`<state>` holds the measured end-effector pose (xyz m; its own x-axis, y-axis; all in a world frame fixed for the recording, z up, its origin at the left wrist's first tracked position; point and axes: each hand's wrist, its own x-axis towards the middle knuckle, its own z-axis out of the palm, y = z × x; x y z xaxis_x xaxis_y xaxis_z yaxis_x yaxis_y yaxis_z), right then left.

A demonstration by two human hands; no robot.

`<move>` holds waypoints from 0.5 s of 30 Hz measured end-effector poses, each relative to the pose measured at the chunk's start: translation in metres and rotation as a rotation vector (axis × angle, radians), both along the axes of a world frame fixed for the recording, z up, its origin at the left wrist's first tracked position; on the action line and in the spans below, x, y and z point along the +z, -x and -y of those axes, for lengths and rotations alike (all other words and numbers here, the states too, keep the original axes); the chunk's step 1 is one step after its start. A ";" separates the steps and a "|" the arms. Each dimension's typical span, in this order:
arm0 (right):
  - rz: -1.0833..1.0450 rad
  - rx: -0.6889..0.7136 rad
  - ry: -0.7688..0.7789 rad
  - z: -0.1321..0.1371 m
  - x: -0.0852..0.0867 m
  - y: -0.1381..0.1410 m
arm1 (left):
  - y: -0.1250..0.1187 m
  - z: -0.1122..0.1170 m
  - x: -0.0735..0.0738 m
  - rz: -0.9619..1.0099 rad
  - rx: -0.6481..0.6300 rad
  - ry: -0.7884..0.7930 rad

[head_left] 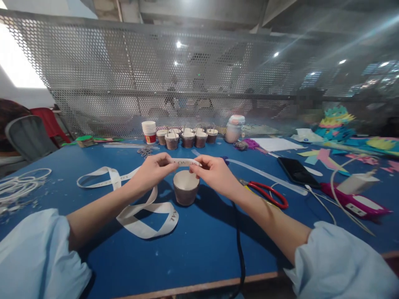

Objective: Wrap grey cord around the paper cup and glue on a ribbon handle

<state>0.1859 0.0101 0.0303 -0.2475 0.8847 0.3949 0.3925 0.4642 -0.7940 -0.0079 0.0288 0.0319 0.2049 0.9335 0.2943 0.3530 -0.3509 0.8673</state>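
My left hand [154, 169] and my right hand [215, 173] both pinch a short stretch of white printed ribbon [146, 216], held taut between them above a small brown paper cup [186, 187]. The cup stands upright on the blue table [199, 249]. The rest of the ribbon trails off my left hand in loops lying on the table to the left and toward me. Both hands are closed on the ribbon.
Red-handled scissors [269, 193] lie right of the cup, a black phone [296, 171] and a pink device [355, 201] with white cables farther right. Several brown cups [187, 139] and stacked paper cups [149, 132] stand at the back, coloured paper cutouts [336, 124] at back right. A perforated metal screen [187, 83] rises behind.
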 end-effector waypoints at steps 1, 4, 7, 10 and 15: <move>0.028 -0.024 -0.027 0.001 -0.002 0.001 | 0.001 -0.001 -0.002 -0.017 0.004 -0.010; 0.112 -0.070 -0.071 0.004 -0.006 0.002 | 0.002 -0.004 -0.008 -0.052 0.015 0.013; 0.165 -0.141 -0.140 0.006 -0.008 0.002 | 0.001 -0.007 -0.013 -0.028 -0.019 0.092; 0.146 -0.141 -0.156 0.006 -0.010 0.002 | -0.002 -0.008 -0.015 0.041 -0.048 0.131; 0.063 -0.102 -0.047 0.002 -0.016 0.002 | -0.007 -0.008 -0.018 0.169 -0.066 0.207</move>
